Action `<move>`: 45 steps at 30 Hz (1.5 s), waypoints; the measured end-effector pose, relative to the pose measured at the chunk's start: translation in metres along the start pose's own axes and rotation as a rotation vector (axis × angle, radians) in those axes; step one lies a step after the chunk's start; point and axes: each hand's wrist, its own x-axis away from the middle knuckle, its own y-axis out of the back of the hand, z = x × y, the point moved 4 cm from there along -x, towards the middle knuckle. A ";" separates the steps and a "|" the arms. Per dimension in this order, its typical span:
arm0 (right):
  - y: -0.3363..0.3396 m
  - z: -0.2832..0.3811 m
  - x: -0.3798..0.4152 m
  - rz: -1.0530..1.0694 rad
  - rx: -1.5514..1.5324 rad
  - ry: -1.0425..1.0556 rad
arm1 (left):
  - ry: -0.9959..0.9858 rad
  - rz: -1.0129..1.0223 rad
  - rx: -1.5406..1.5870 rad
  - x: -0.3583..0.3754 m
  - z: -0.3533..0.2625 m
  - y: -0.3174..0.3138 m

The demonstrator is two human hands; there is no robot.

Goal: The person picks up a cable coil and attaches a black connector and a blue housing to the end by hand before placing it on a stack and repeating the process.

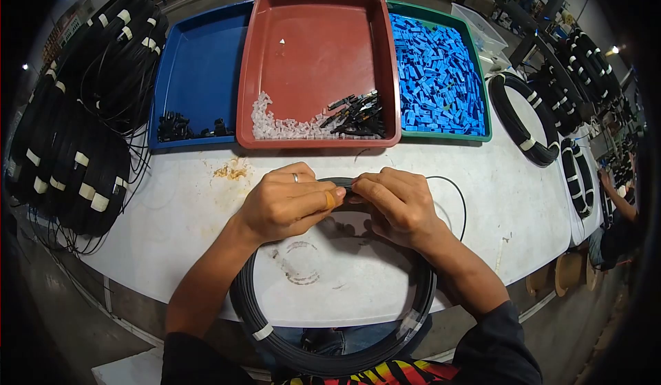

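Observation:
A coil of black cable [242, 292] lies in front of me, its near side over the table edge and against my body. White tape bands wrap it at the lower left and lower right. My left hand [292, 202], with a ring and a tan wrap on a finger, is closed round the coil's far side. Close beside it, my right hand [398, 202] grips the same stretch, fingertips nearly touching the left ones. Any small part between the fingertips is hidden. One loose strand of cable [465, 209] curves out to the right of my right hand.
Beyond my hands stand a blue tray [206, 61] with black parts, a red tray [317, 47] with clear and black pieces, and a green tray [487, 120] of blue clips. Cable coils [69, 164] are stacked left; more coils [527, 120] lie right. Another person's arm [620, 202] shows far right.

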 end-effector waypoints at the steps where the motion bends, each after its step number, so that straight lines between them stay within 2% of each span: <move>1: 0.000 0.000 0.000 0.007 0.012 -0.012 | -0.009 0.010 -0.007 0.000 -0.001 0.000; 6: -0.003 -0.002 0.003 0.064 0.008 -0.069 | -0.036 0.014 -0.019 0.000 -0.001 0.000; 11: -0.012 -0.012 0.008 0.196 -0.097 -0.258 | -0.070 0.046 -0.031 0.001 -0.001 -0.003; 15: -0.013 -0.014 0.006 0.148 -0.152 -0.247 | 0.015 0.021 0.022 0.003 0.001 0.000; 17: -0.009 -0.010 0.003 0.068 -0.113 -0.165 | 0.133 0.001 0.085 0.004 0.005 0.000; 23: -0.011 -0.013 0.009 0.203 -0.106 -0.222 | -0.035 0.034 -0.001 -0.001 -0.001 -0.001; 29: -0.010 -0.010 0.002 0.042 -0.157 -0.246 | 0.047 -0.002 0.023 0.003 0.003 -0.001; 33: -0.006 -0.008 0.004 0.031 -0.104 -0.154 | 0.035 0.010 0.008 0.002 0.001 0.000; 39: -0.012 -0.014 0.007 0.132 -0.201 -0.257 | -0.033 0.042 -0.015 0.000 -0.002 -0.001; 45: -0.008 -0.010 0.004 0.029 -0.143 -0.234 | 0.013 -0.017 0.022 0.003 0.002 0.000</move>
